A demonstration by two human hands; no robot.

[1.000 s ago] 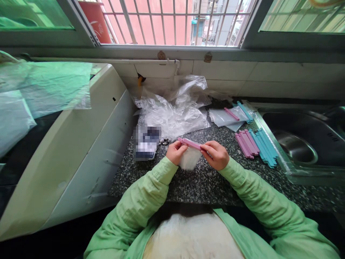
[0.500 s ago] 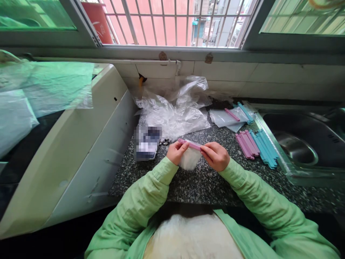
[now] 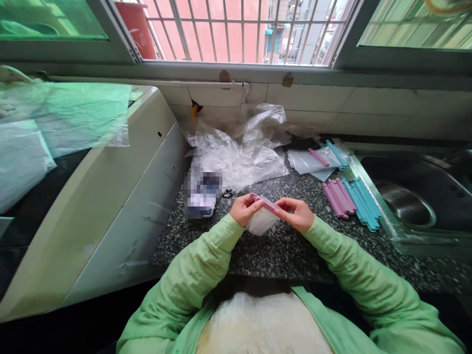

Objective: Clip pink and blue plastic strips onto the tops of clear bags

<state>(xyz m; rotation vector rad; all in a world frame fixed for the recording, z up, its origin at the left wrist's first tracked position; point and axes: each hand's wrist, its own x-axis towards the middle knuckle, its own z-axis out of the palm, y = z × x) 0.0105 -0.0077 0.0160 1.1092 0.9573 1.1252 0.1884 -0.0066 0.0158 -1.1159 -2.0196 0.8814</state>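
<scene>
Between my hands is a pink bag sealing clip (image 3: 266,201), tilted down to the right. My left hand (image 3: 244,210) pinches its left end, thumb on top. At the other end, the thumb and fingers of my right hand (image 3: 297,214) close on the clip. A small clear plastic bag (image 3: 261,222) hangs below the clip, along its length. Whether the clip is fully snapped over the bag's edge is too small to tell.
Pink clips (image 3: 339,198) and blue clips (image 3: 362,203) lie beside the metal sink (image 3: 396,236). Behind them are flat clear bags (image 3: 304,163). Crumpled plastic film (image 3: 239,162) covers the back of the counter; a blurred phone-like object (image 3: 202,195) lies left.
The clip has turned slightly in my hands and shows more of its broad side. My right fingers have shifted on its right end. The bag below has bunched a little.
</scene>
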